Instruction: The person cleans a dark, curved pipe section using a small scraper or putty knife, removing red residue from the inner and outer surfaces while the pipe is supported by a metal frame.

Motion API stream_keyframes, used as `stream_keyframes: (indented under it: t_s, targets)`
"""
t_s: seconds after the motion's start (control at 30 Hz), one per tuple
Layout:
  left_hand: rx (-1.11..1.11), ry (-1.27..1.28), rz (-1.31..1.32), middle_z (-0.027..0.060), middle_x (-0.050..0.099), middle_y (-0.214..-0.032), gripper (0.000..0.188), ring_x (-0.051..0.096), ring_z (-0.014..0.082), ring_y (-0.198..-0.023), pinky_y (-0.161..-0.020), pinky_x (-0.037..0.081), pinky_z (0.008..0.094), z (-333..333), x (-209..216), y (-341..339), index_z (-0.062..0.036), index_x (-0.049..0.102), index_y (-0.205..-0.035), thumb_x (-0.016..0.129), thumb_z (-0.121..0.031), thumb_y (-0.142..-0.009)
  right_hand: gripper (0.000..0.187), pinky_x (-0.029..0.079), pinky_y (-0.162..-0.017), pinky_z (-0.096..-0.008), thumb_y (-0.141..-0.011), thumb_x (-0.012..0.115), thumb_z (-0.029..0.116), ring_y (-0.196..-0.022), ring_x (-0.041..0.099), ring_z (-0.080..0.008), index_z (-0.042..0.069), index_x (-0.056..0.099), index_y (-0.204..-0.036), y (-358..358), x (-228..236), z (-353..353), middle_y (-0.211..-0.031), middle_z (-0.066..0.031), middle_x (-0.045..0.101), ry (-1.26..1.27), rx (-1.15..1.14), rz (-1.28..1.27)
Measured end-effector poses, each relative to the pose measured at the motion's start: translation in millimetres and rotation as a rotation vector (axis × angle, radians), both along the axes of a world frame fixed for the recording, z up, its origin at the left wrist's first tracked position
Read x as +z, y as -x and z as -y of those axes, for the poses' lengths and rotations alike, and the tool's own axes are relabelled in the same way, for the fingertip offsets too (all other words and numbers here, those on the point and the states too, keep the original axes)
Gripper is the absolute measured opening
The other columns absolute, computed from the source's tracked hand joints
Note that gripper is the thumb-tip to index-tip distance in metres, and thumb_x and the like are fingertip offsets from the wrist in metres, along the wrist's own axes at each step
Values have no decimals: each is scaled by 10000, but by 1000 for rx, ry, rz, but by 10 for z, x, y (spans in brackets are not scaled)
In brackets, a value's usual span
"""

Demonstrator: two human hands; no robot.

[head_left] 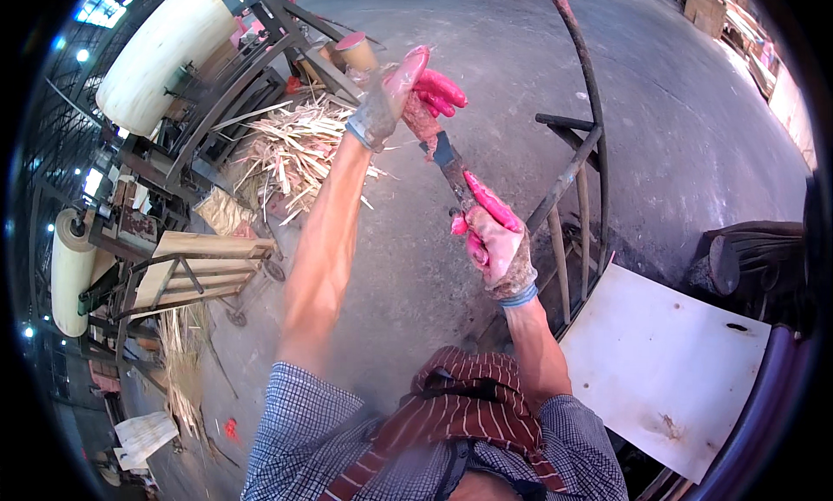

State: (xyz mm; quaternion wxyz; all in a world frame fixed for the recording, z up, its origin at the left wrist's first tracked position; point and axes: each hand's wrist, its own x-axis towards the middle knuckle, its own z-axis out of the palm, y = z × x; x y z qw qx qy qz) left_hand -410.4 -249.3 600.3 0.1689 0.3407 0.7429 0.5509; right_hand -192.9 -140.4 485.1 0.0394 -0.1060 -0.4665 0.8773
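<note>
Above the grey concrete floor, mid-scene, both hands are raised on one tool: a flat dark metal blade with a reddish handle end. Left hand, in a grey knit glove with pink-red coated fingers, is curled around the far upper end of the blade, fingers wrapped over it. Right hand, same kind of glove, is clenched around the near lower end, index finger laid along the blade. Blade runs diagonally between the two hands, well clear of the floor.

Count:
- 2 gloved hands, 1 blade.
- 2 big pale cream rolls on dark metal frames: one far left, one left edge mid-height.
- 1 heap of pale split wood strips on the floor, just beyond the left forearm; a thinner scatter of straw-like strips near left.
- 1 low wheeled cart carrying pale flat boards, left.
- 1 rusty curved metal rod frame standing right of the hands.
- 1 white flat board, near right, lying tilted against that frame's base.
- 1 dark stack of curved pieces, right edge; material unclear.

Containers: none readable; only the cart holds anything, the boards.

Person wears a blue checked shirt and a maroon striped strap or bag at the chest.
</note>
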Motion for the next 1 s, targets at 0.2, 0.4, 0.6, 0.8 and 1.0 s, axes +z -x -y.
stream_keyframes:
  t_s: [0.2, 0.4, 0.6, 0.8, 1.0]
  targets:
    - [-82, -10, 24, 146, 747, -944, 853, 694, 214, -793, -722, 528, 316, 50, -22, 78, 14, 751, -986, 238, -666, -1016, 511, 285, -400, -207, -986, 548, 145, -465, 377, -39, 87, 467, -1488, 220, 107, -86, -826, -43, 646, 73, 103, -50]
    - [-71, -443, 276, 214, 724, -870, 723, 709, 310, -738, -762, 585, 424, 8, 27, -71, 74, 681, -1014, 323, -554, -1038, 363, 306, -410, -228, -958, 571, 176, -493, 433, -46, 52, 619, -1297, 610, 402, -126, -785, -25, 661, 34, 147, -151]
    - [218, -415, 39, 144, 690, -756, 510, 680, 242, -667, -618, 568, 341, 91, -113, 49, 28, 668, -966, 526, -458, -1025, 483, 302, -424, -187, -993, 547, 164, -499, 402, -22, 92, 495, -1468, 690, 521, -131, -836, -14, 659, -79, 213, -147]
    - [101, 180, -880, 112, 692, -1155, 258, 668, 173, -865, -793, 540, 305, 211, 51, -364, -26, 703, -1086, 638, -214, -921, 451, 339, -449, -192, -1004, 543, 192, -523, 432, -26, 100, 516, -1444, 733, 604, -322, -832, -10, 678, -79, 280, -194]
    - [128, 173, -980, 96, 715, -985, 257, 690, 252, -888, -803, 537, 365, 161, -20, -217, -13, 705, -936, 619, -255, -940, 499, 321, -438, -181, -998, 539, 182, -537, 432, -27, 98, 472, -1484, 535, 493, -435, -853, -18, 683, 46, 330, -170]
